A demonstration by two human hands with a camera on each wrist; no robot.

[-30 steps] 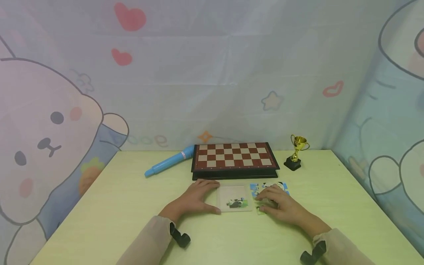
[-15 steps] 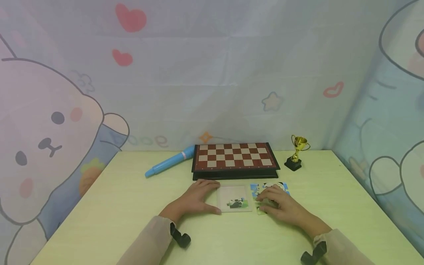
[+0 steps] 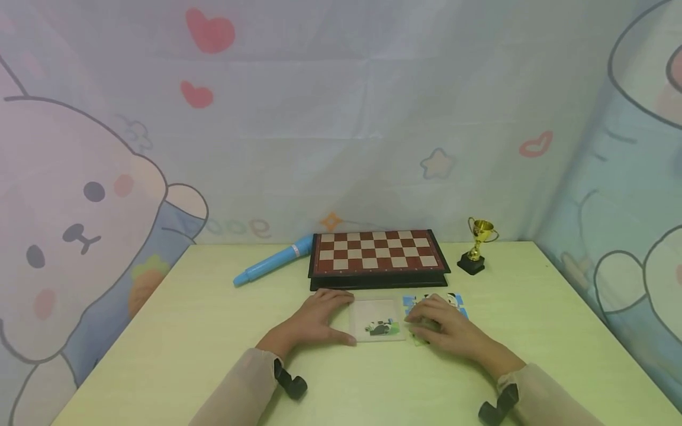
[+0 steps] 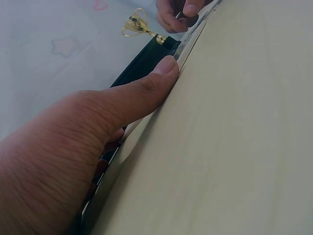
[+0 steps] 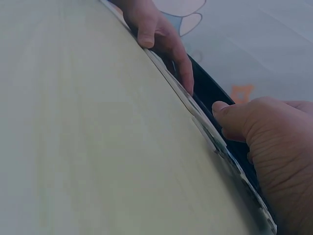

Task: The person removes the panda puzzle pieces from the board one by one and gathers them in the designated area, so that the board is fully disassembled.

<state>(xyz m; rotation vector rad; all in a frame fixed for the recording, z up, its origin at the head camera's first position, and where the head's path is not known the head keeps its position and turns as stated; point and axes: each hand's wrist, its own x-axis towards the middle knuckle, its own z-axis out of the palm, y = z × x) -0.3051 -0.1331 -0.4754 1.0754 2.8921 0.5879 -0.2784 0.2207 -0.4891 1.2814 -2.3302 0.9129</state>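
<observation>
A shallow square puzzle tray (image 3: 375,338) lies in the middle of the table, with panda-and-grass puzzle pieces (image 3: 382,327) in its lower right part. My left hand (image 3: 314,319) holds the tray at its left side, thumb at the near corner and fingers at the far corner. In the left wrist view the thumb (image 4: 146,90) lies along the tray's edge. My right hand (image 3: 444,326) is just right of the tray, fingers bent over loose puzzle pieces (image 3: 458,300) in blue, white and black, partly hidden. I cannot tell whether a piece is between its fingertips.
A folded chessboard case (image 3: 378,257) stands behind the tray. To its left lies a thick blue pen-shaped stick (image 3: 274,260). A small gold trophy cup (image 3: 479,239) on a black base stands at the back right. A printed cloth (image 3: 346,118) hangs behind the table.
My right hand has shifted slightly left, toward the tray, and covers more of the near loose pieces. The left hand and the tray stay in place.
</observation>
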